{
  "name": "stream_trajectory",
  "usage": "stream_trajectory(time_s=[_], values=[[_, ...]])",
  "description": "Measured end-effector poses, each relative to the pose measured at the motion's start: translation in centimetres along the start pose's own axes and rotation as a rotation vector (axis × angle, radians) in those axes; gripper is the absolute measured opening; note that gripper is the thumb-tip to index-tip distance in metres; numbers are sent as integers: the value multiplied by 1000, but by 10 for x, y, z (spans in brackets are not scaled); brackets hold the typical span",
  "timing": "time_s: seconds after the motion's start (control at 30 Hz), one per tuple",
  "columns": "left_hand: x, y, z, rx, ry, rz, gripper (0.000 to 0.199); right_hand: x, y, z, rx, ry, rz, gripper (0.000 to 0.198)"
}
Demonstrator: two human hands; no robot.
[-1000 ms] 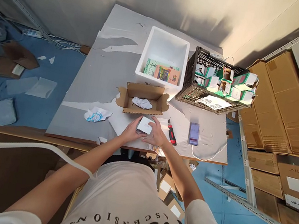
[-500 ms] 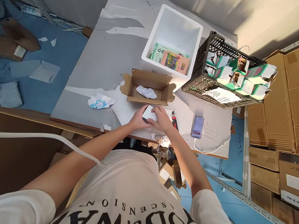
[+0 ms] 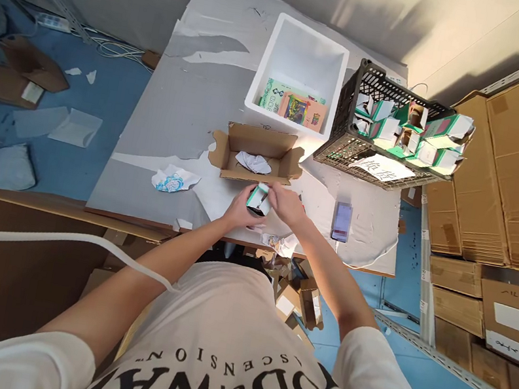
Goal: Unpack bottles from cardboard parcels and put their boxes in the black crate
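A small white and green carton (image 3: 259, 200) with a dark lower side stands in front of me, its top open and its inside partly showing. My left hand (image 3: 239, 210) is wrapped round its left side. At its upper right edge, the bent fingers of my right hand (image 3: 286, 205) are closed at a raised flap; the fingertips are partly hidden. Just beyond my hands lies an open brown cardboard box (image 3: 229, 164) with crumpled white paper (image 3: 253, 162) in it.
A white foam box (image 3: 267, 56) holding flat printed packets stands behind. To its right is a black plastic crate (image 3: 346, 119) full of opened green-white cartons. A phone (image 3: 342, 221) with a cable lies right, crumpled paper (image 3: 175, 179) left. Shelving with brown boxes (image 3: 501, 162) borders the right.
The small carton's top has come open, showing its inside and green edge. My right hand has shifted slightly from the carton's top to its upper right edge. My left hand still holds it.
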State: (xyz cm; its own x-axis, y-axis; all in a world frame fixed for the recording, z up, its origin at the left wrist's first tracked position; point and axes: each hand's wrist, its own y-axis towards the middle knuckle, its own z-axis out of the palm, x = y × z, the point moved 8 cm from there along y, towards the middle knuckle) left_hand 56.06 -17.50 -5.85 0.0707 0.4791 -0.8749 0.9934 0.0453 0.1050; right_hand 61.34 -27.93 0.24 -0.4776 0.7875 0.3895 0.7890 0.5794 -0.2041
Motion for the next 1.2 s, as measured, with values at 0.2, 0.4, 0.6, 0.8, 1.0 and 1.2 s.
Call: stream_trajectory(time_s=[0.2,0.4,0.6,0.8,1.0,1.2], values=[[7,-3,1,31,-91,-21,95,-46,2,-3,-458,291,314,41],[15,3,-2,54,-86,-54,86,-28,-24,-4,-653,113,171,39],[2,6,-13,-24,-57,-16,59,20,-46,8,-209,-2,-426,43],[-5,2,-21,-18,-7,-12,44,24,-39,5,-57,-192,-488,45],[-32,4,-25,39,124,156,61,18,-36,2,-156,-183,-569,19],[-25,8,-32,-44,178,74,40,10,-54,9,-168,-212,-576,27]])
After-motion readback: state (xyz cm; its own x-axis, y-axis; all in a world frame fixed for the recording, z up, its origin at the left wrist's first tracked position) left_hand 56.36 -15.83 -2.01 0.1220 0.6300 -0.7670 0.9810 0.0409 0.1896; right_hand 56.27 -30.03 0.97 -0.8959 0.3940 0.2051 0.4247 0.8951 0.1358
